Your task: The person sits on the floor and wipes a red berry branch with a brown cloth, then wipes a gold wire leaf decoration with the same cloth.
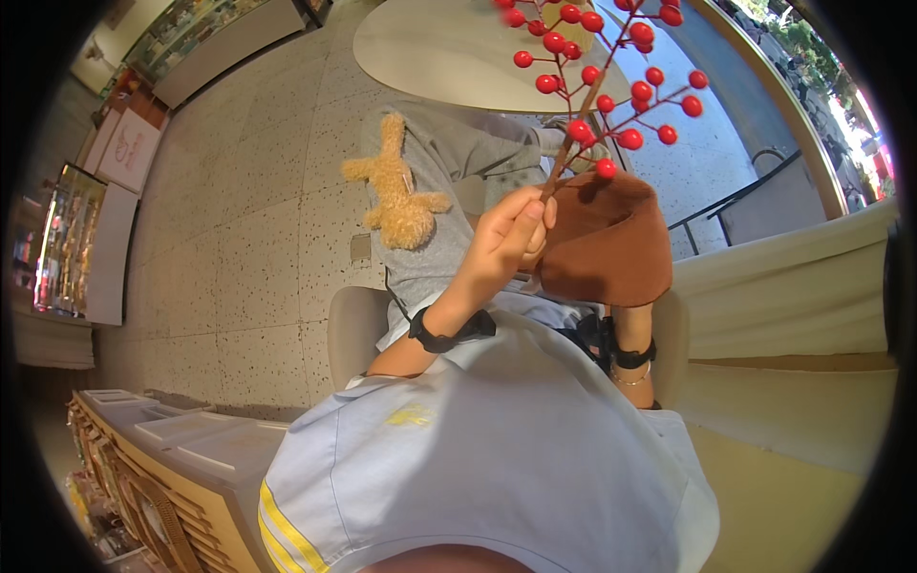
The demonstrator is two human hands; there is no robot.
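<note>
A decorative branch of glossy red berries (630, 139) is gripped near its lower stem by my left hand (512, 229), its berries spreading up and to the right. Just right of that hand, a brown felt-like hat or pouch (609, 236) shows its hollow opening. My right forearm runs up to the underside of this brown piece, which hides the right hand, so its grip cannot be seen. A tan plush animal (396, 190) lies on the left thigh of my grey trousers (430, 265), its head towards me.
A round pale table (430, 50) stands ahead. Speckled tile floor (251, 215) extends to the left, with glass display cases (71, 243) beyond. A low shelf unit (165, 458) is behind on the left. Cream cloth (788, 301) hangs at the right beside a metal railing (716, 204).
</note>
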